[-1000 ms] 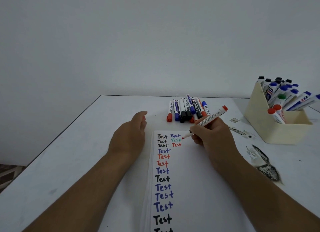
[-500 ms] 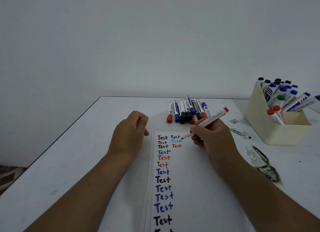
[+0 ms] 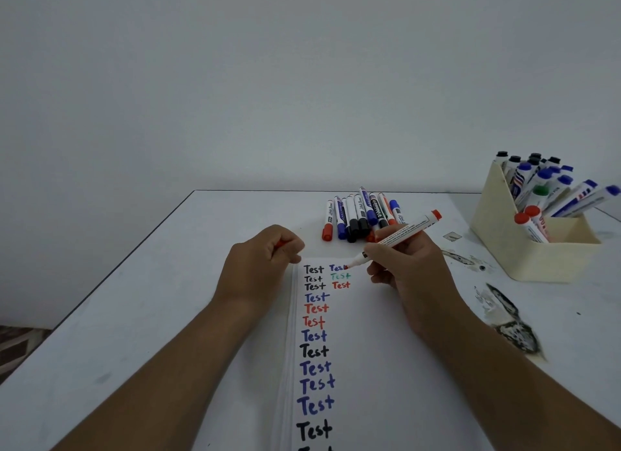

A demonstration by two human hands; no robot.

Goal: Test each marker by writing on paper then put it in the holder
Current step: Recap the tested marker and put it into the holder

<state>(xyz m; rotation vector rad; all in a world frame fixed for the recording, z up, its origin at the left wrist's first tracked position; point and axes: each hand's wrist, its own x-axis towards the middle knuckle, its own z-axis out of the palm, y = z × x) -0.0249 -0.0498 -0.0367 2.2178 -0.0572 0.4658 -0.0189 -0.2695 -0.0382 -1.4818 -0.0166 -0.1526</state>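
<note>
Right hand [image 3: 403, 265] is gripping the uncapped red marker [image 3: 396, 237], tip over the paper [image 3: 369, 349]; left hand [image 3: 258, 265] is curling around its red cap [image 3: 279, 243].

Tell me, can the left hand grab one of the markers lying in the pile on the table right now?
Probably not yet. The left hand is curled around a small red cap, so its fingers are busy. The pile of white markers lies just beyond, with nothing blocking the way.
</note>
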